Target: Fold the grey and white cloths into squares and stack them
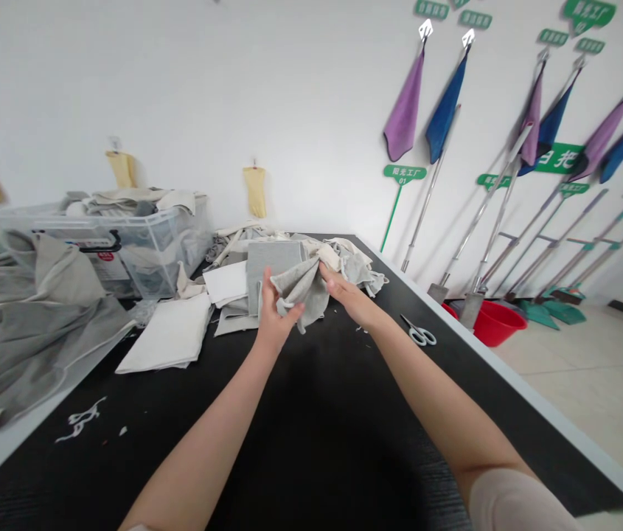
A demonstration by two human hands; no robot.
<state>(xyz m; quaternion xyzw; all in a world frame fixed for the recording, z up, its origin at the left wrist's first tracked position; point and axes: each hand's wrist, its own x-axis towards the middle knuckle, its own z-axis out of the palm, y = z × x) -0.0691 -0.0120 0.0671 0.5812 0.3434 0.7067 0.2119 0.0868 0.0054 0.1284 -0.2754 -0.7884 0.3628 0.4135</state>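
Over the far middle of the black table, a crumpled grey cloth (311,293) hangs between my two hands. My left hand (273,318) grips its left edge, with the thumb in front and the fingers reaching up behind. The fingertips of my right hand (347,295) pinch the cloth at its upper right; some of these fingers are hidden. Just behind my left hand is a stack of folded grey cloths (272,257). A heap of loose grey and off-white cloths (351,258) lies behind my right hand.
White folded cloths (167,335) lie left of my hands, near a clear plastic bin (150,254) full of cloths. Large grey fabric (40,339) spreads at the left. Scissors (419,332) rest near the right table edge. Thread scraps (82,419) lie front left. Red buckets (492,323) stand beyond.
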